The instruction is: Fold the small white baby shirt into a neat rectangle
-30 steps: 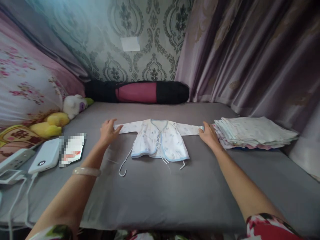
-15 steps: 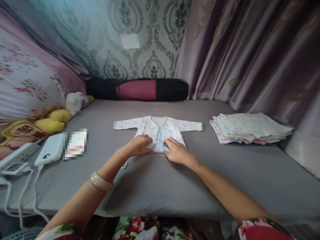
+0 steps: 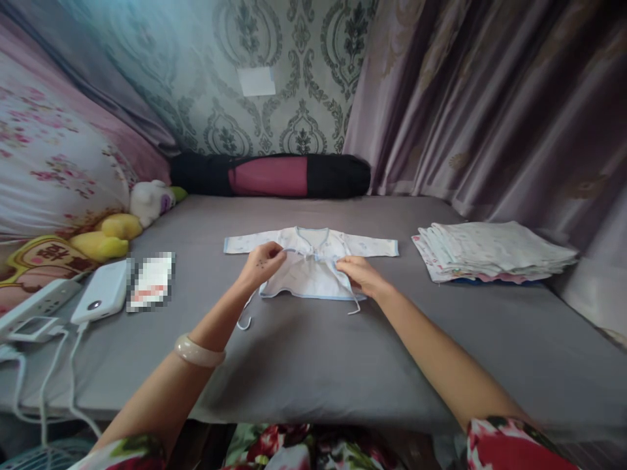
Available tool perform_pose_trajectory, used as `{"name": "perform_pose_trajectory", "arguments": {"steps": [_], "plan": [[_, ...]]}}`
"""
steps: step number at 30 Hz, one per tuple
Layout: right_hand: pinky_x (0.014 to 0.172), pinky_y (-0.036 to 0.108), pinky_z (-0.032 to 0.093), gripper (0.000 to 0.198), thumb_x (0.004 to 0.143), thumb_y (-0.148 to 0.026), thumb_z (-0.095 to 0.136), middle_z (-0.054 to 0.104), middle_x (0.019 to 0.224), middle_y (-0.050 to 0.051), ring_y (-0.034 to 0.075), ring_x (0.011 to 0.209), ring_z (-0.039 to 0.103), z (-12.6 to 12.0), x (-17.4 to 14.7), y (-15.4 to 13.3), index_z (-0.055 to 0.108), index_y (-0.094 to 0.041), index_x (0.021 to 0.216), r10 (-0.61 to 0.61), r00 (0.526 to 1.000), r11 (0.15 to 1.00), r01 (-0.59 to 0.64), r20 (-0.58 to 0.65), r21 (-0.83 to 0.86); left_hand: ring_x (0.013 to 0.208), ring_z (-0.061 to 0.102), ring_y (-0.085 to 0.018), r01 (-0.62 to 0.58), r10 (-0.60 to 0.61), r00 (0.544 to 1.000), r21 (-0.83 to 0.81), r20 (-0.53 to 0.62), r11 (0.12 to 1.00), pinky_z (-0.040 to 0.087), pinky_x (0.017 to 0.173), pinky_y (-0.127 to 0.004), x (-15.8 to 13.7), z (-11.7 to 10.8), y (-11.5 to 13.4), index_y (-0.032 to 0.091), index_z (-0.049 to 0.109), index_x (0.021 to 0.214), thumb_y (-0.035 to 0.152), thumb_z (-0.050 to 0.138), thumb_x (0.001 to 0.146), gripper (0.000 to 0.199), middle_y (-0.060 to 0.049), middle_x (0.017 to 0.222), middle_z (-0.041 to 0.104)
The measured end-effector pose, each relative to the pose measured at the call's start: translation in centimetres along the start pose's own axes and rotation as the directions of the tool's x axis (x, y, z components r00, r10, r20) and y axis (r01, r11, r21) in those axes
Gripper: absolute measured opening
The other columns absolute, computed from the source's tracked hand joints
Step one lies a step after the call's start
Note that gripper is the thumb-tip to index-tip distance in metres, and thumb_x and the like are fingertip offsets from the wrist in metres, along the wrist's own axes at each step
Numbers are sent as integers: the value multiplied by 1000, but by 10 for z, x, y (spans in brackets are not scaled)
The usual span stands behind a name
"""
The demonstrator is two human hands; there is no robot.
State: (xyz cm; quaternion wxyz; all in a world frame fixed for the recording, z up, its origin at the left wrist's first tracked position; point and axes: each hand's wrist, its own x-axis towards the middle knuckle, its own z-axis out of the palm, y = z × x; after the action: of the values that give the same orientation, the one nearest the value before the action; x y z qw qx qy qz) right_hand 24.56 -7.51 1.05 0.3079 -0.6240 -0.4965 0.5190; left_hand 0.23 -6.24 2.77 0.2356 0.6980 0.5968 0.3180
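On grey sheet (image 3: 304, 375) | left hand (image 3: 264, 264), right hand (image 3: 361, 274): grip pinching small jacket (image 3: 304, 277) | black-maroon bag (image 3: 269, 176) behind, contents hidden

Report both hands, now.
Left hand: closed, holding the small white top by one front edge.
Right hand: closed, holding its other front edge.

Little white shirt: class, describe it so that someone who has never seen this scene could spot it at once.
Start at the long black-and-maroon bundle, then come forward across the grey sheet. The little white shirt lies between the left hand and right hand. Unlike the stacked cloths to the right, it is single and blue-edged, sleeves outstretched.
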Motion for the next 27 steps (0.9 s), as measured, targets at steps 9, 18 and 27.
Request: {"name": "perform_pose_trajectory", "arguments": {"steps": [9,18,27], "plan": [[45,18,38,5,69,-14,57,50,52,-7,9,45,47,19,-2,-19,57,-18,71,18,1000,956,-15,-7,293,80,60,-19,-456,318,857,309,405,834,46,71,-28,-41,32,25,17,63,84,22,42,89,21,-7,88,66],[81,23,47,29,80,-8,46,70,99,3,14,91,63,31,-9,20,67,-19,97,-455,856,852,499,247,-160,101,61,-21,-452,365,864,212,347,867,47,90,-33,-56,21,-2,20,63,103,20,43,88,26,-7,110,66],[62,21,38,40,79,-26,60,63,81,-2,14,71,58,-34,-48,50,51,-21,118,-316,947,712,281,63,-643,90,60,-24,-82,39,985,258,166,963,50,80,-38,-67,-17,-57,17,53,120,47,59,75,54,-9,100,60]]}}
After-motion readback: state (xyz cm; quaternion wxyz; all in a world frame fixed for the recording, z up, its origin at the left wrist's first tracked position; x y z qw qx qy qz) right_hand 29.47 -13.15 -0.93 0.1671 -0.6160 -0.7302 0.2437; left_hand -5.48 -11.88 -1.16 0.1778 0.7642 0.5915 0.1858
